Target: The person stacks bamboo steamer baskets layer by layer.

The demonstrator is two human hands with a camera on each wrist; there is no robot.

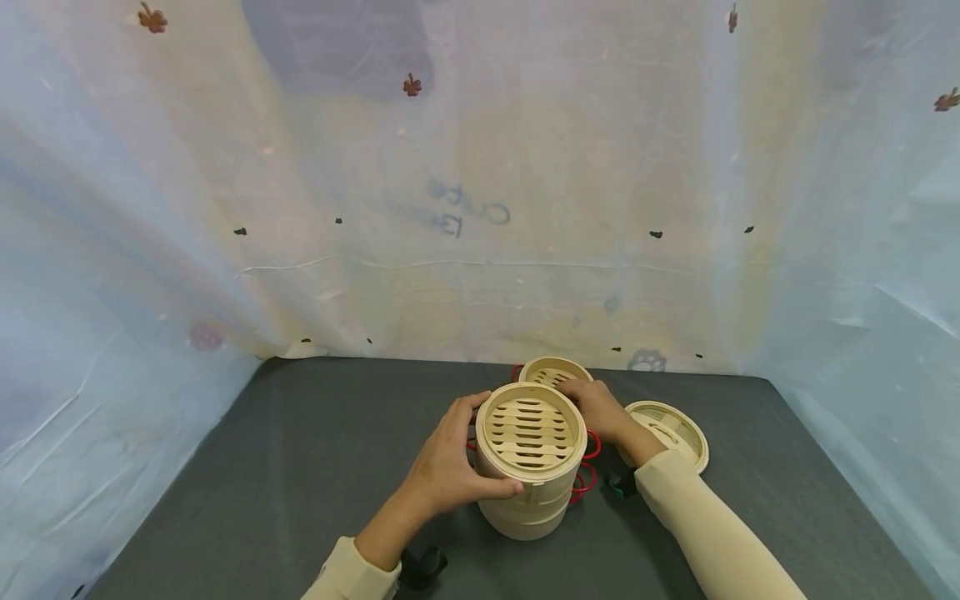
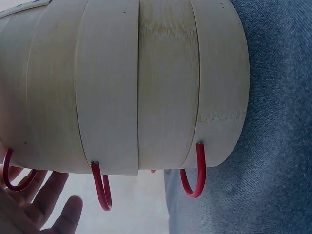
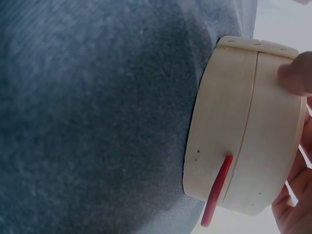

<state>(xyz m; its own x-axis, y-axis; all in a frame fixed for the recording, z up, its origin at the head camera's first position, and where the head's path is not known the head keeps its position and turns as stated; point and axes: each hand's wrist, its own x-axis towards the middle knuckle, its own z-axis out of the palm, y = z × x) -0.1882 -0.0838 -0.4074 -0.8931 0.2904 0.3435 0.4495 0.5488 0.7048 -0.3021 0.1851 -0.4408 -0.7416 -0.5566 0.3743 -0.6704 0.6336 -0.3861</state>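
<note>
A tall stack of round bamboo steamer baskets (image 1: 528, 500) stands at the front, its slatted top tier facing up and red loop handles (image 2: 197, 170) on its side. My left hand (image 1: 453, 467) holds the stack near its top, thumb across the front wall and fingers round the left side. Behind the stack, a shorter bamboo steamer basket (image 3: 243, 126) is partly hidden by it in the head view. My right hand (image 1: 603, 412) grips this one near its top; the right wrist view shows the thumb on its wall and the fingers round the far side.
A round bamboo lid (image 1: 690, 433) lies to the right, partly behind my right forearm. The dark grey table (image 1: 300, 467) is surrounded by hanging translucent sheeting (image 1: 540, 208) at the back and both sides.
</note>
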